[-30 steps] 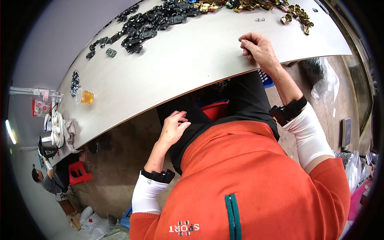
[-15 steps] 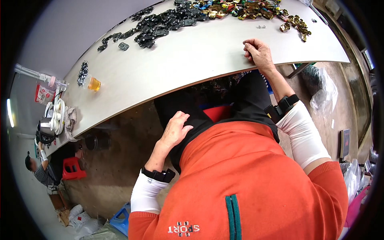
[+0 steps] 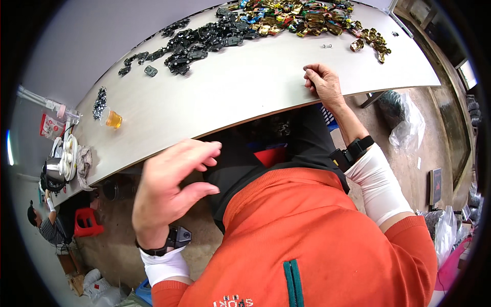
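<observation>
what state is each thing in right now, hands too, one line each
Left hand, raised, thumb and fingers apart
Right hand, fingers curled inward, grip unclear
Clear cup, part-filled with amber liquid
Black pieces, heaped
Gold pieces, heaped
Red stool, upright
Light tube, lit

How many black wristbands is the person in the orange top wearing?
2: the left wristband, below the left hand, and the right wristband, below the right hand. Any under the white sleeves would be hidden.
</observation>
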